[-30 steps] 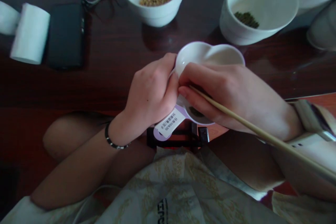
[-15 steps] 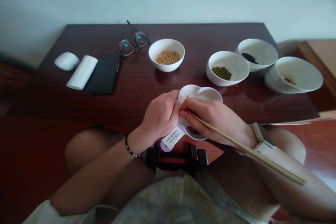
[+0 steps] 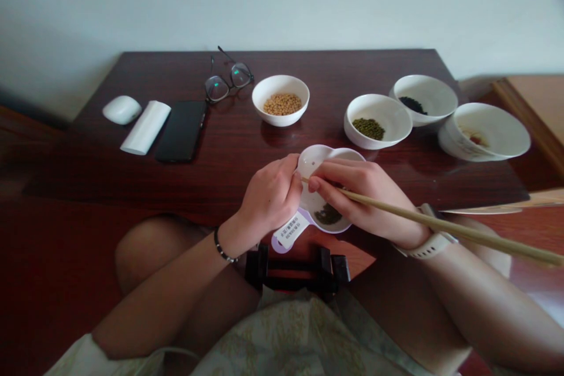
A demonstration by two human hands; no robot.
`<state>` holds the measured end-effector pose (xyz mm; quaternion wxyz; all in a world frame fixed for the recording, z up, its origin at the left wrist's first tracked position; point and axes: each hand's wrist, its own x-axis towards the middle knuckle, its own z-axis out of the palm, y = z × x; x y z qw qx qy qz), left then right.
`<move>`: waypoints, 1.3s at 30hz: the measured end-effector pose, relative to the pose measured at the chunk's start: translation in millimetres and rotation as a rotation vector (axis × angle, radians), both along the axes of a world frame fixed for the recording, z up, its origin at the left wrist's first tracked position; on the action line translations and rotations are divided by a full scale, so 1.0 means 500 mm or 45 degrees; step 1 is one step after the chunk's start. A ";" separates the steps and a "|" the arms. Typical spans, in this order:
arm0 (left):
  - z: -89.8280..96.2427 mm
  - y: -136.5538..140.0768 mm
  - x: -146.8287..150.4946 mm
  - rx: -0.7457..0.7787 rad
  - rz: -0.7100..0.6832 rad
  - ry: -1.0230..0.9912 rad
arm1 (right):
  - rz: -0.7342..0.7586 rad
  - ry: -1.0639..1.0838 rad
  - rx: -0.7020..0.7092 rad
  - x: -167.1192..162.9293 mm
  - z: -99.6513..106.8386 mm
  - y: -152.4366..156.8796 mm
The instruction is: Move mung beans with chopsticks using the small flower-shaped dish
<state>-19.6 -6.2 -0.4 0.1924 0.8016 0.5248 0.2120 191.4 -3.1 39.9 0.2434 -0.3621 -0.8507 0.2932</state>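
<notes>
My left hand (image 3: 274, 189) is closed on the left edge of a white lobed dish (image 3: 310, 155) with a lilac rim. A paper label (image 3: 291, 231) covers the dish's handle. Dark beans (image 3: 326, 215) lie in its near lobe, and a small speck shows in the far left lobe. Over the dish, my right hand (image 3: 359, 191) grips wooden chopsticks (image 3: 445, 226), their thick ends pointing right past the wrist. The thin tips reach close to my left thumb; whether they hold anything, I cannot tell. My right hand hides part of the dish.
On the dark table (image 3: 220, 179) stand a bowl of yellow soybeans (image 3: 282, 117), a bowl of green beans (image 3: 376, 140), a bowl of black beans (image 3: 434, 117) and a bowl with reddish bits (image 3: 502, 144). To the left lie glasses (image 3: 229, 83), a phone (image 3: 181, 131) and two white objects (image 3: 145, 128).
The thick ends of the chopsticks have swung up and outward to the right. My right hand has turned, uncovering more of the dark beans. My left hand keeps its hold. The view has shifted slightly.
</notes>
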 end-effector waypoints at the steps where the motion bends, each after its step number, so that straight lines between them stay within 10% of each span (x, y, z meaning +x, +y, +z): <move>1: 0.000 0.000 0.000 0.003 -0.004 -0.005 | 0.001 0.018 0.004 0.002 0.002 0.000; 18: 0.009 0.006 0.005 -0.054 0.024 0.031 | -0.369 0.488 -0.449 0.036 -0.014 -0.006; 39: 0.004 0.012 0.006 0.034 0.028 0.078 | -0.444 0.444 -0.365 0.062 0.000 -0.008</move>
